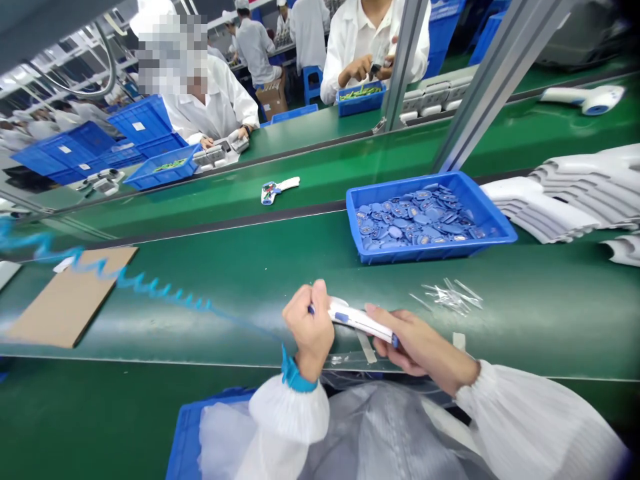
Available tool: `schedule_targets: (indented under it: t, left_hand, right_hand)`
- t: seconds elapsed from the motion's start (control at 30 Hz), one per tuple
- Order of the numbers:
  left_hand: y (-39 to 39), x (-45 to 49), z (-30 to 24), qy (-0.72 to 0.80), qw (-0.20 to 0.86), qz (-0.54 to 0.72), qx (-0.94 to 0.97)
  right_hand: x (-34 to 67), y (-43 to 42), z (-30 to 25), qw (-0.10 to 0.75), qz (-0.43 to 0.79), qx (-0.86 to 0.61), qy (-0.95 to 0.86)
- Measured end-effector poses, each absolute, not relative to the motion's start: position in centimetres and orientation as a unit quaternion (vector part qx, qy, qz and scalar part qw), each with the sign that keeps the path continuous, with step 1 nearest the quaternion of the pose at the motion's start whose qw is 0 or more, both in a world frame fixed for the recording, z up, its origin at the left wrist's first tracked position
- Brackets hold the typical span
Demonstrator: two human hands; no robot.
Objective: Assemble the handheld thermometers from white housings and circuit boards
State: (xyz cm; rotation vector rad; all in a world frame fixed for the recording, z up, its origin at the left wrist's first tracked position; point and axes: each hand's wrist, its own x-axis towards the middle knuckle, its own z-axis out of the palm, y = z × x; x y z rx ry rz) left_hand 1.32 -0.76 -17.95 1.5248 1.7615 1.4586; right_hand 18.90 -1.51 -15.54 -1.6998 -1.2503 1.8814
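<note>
Over the front edge of the green bench, my two hands hold a white thermometer gun (363, 321) with blue parts between them. My left hand (311, 323) is closed around its head end, hiding most of that end. A turquoise wrist strap with a coiled cord circles my left wrist. Fingers and thumb of my right hand (413, 340) grip the handle end, where a blue tip shows. Just beyond my right hand, thin clear strips (455, 297) lie loose on the bench. Behind them stands a blue tray (435, 250) full of small blue oval pieces.
White shell halves (565, 193) are stacked at the right. An opened thermometer gun (278, 189) and a closed white one (585, 99) lie on the belt. Cardboard (73, 297) lies left, under the coiled cord (150, 288). A metal post (500, 87) rises behind the tray. Co-workers sit opposite.
</note>
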Motion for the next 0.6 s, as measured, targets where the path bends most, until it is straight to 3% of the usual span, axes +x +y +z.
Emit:
schedule_targets:
  t: [0.17,0.3,0.47,0.6]
  left_hand:
    - [3.1,2.3,-19.4,0.668,0.148,0.520,0.512]
    - [3.9,2.4,-18.8,0.688,0.122,0.459,0.549]
    - [4.0,-1.4,-17.2,0.665,0.183,0.352,0.633]
    - [8.8,-8.7,-14.3,0.753,0.160,0.286,0.571]
  right_hand:
    - [16.6,-2.3,-16.0,0.126,0.333,-0.552,-0.754]
    - [16.0,-2.5,-16.7,0.070,0.247,-0.540,-0.802]
    - [18.4,-1.1,-16.8,0.216,0.276,-0.527,-0.774]
    - [21.5,-0.6,-16.4,0.308,0.227,-0.579,-0.720]
